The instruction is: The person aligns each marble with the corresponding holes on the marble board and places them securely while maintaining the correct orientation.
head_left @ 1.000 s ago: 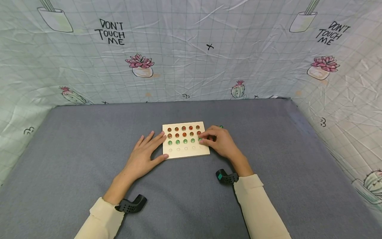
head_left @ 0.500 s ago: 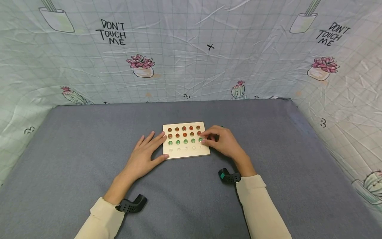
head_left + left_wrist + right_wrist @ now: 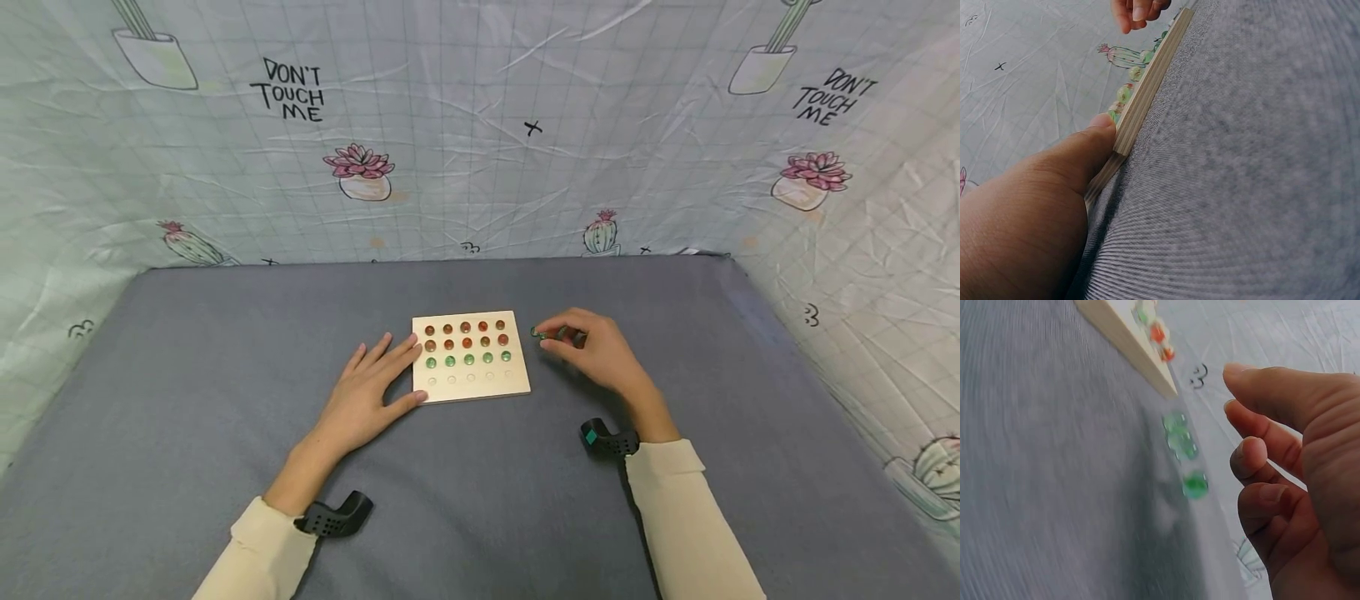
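Note:
A pale wooden board [image 3: 480, 390] lies on the grey cloth. Reddish-brown marbles [image 3: 465, 327] fill its two back rows, and green marbles [image 3: 468, 359] sit in the row in front of them. Bare hollows line its front row. My left hand [image 3: 365, 406] rests with spread fingers at the board's left side, thumb [image 3: 1104, 122] against its edge. Off the right side, my right hand [image 3: 596, 346] hovers over several loose green marbles [image 3: 1179, 437]. Its thumb and fingers stand apart with nothing between them in the right wrist view.
Grey cloth [image 3: 480, 492] covers the table on all sides of the board. A printed white curtain [image 3: 450, 125] hangs behind the table and along both sides. Each wrist carries a black strap-on camera mount [image 3: 337, 515].
My right hand has left the right end of the green row and moved right to the loose green marbles. A green marble stays in that hollow. The left hand keeps its place.

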A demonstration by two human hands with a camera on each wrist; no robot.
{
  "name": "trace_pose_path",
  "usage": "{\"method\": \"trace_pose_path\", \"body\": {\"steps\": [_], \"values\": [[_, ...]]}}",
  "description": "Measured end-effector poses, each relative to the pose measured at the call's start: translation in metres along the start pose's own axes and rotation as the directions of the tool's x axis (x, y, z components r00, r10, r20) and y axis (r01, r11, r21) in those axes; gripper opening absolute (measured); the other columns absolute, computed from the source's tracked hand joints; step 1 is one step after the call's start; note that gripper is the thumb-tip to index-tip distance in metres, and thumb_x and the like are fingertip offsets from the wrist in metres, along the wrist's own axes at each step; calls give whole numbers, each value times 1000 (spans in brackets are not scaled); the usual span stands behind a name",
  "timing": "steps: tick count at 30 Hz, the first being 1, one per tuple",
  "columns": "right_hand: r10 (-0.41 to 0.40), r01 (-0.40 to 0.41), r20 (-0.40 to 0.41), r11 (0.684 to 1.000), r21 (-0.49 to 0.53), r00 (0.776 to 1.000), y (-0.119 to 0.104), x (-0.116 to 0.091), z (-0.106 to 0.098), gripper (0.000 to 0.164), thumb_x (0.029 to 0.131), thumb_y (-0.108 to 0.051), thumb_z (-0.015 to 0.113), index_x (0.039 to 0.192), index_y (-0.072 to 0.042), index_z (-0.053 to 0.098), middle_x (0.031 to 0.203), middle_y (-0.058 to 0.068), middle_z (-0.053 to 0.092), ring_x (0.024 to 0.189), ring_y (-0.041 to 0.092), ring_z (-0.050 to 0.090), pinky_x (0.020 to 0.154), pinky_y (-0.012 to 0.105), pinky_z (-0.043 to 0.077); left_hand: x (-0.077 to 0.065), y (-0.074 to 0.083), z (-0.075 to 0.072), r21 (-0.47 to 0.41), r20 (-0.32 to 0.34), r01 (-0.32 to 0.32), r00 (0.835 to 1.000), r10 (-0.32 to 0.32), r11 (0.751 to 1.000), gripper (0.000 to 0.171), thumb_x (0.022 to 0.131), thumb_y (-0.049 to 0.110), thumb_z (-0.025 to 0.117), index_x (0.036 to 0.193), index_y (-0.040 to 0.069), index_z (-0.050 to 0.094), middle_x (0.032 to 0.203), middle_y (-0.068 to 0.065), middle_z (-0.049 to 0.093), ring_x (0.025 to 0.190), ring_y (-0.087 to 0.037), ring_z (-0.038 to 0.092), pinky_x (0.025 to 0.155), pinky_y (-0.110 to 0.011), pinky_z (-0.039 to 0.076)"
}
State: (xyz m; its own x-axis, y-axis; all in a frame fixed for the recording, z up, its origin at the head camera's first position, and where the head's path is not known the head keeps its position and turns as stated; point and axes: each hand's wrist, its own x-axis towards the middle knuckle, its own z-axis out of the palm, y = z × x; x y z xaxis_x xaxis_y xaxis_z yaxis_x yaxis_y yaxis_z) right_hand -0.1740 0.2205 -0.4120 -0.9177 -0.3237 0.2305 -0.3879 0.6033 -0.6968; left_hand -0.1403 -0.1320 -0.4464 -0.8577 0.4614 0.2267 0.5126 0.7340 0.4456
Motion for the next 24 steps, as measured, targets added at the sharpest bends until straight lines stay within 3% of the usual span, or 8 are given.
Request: {"method": "trace_pose_path", "body": {"steps": [9,17,24], "values": [[25,-18,-102,997,74,994,24,-12,-12,21,86,-13,73,106,-8,72,89,3,65,69,19,51,55,26,42,1,2,0,-3,-3,1,1000,-1,1000,70,89,46,64,147,14,41,151,-3,36,141,-32,22,114,-53,8],[27,-13,-119,993,116,993,4,-19,-15,22,85,1,70,106,7,68,84,16,62,65,22,50,54,25,40,0,0,1,-3,-4,0,1000,0,1000,70,89,46,64,147,14,41,152,-2,35,142,-31,22,114,-52,8],[60,-48,-129,994,100,990,34,-18,-4,25,84,-10,75,108,-5,71,88,8,62,63,20,47,52,23,37,0,-1,1,-3,-5,-4,1000,4,1000,71,89,46,65,147,14,41,152,-2,35,142,-31,21,114,-52,7]]}}
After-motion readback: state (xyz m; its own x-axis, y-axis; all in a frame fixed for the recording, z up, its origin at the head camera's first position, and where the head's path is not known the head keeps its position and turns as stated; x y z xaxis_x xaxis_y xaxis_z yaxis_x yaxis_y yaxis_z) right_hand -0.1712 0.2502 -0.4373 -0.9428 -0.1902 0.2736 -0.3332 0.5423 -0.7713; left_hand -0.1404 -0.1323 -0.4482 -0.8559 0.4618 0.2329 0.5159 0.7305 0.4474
